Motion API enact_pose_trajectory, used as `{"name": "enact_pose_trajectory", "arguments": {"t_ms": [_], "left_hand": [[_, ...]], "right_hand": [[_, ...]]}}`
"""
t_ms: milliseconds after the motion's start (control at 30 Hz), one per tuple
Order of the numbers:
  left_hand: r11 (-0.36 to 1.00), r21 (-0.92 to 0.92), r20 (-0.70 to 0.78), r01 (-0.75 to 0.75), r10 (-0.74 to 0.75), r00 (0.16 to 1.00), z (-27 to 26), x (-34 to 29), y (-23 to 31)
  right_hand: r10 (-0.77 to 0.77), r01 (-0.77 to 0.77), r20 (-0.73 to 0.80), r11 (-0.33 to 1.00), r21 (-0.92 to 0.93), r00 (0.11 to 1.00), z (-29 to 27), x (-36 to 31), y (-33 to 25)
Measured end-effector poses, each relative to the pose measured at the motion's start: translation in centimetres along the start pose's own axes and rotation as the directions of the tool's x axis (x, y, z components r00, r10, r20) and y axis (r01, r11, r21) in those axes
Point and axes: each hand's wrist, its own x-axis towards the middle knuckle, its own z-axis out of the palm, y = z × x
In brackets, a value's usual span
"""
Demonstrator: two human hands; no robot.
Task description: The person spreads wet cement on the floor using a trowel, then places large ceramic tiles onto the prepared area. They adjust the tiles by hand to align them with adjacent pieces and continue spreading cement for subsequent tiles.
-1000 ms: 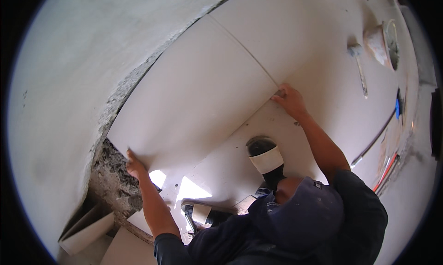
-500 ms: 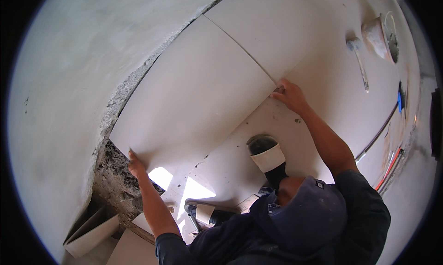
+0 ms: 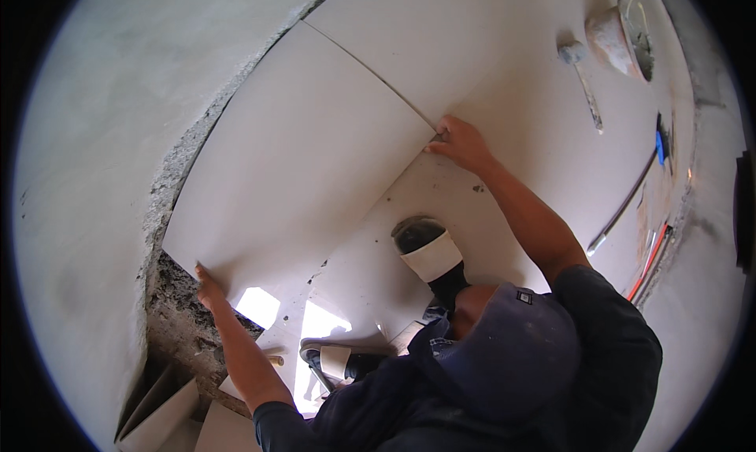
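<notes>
Off-white and smooth, the big flat tile (image 3: pixel 276 153) is lying along the wall (image 3: pixel 87 153), a thin dark joint separating it from the next tile (image 3: pixel 425 42). The left hand (image 3: pixel 209 289) is touching its left edge; I cannot tell whether the fingers are clamping it, as their undersides are not showing. The right hand (image 3: pixel 465 146) is holding thumb and forefinger apart about the corner at the joint; whether they are gripping it, I cannot tell.

Pushing unevenly could be enough to chip that corner against its neighbour or skew the joint. A fingertip could be getting pinched if an edge drops, and lumps underneath, out of view, could be leaving one side high.

Beside the left hand, the bare patch (image 3: pixel 185 294) is looking dark and crumbly. The wall's smooth plaster is ending in a ragged, gritty lip. A long-handled hammer (image 3: pixel 585 86) is lying near a dusty, round-mouthed bucket (image 3: pixel 610 42).
</notes>
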Motion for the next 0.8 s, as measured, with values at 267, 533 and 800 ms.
{"name": "enact_pose_trajectory", "arguments": {"t_ms": [267, 533, 800], "left_hand": [[0.196, 0.901, 0.309, -0.386, 0.332, 0.891, 0.1, -1.5, 0.4], [0.992, -0.097, -0.053, 0.082, -0.087, 0.995, -1.7, -5.3, 3.3], [0.887, -0.440, -0.098, 0.139, -0.200, 0.975, -6.7, -12.8, 3.4]], "right_hand": [[-0.226, 0.226, 0.014, 0.974, 0.020, 0.974, 1.3, 2.1, 0.5], [0.074, -0.090, -0.065, 0.952, -0.292, 0.995, 2.3, 7.2, -1.6], [-0.122, 0.129, -0.112, 0.990, 0.059, 0.986, 0.4, 4.4, 1.7]]}}
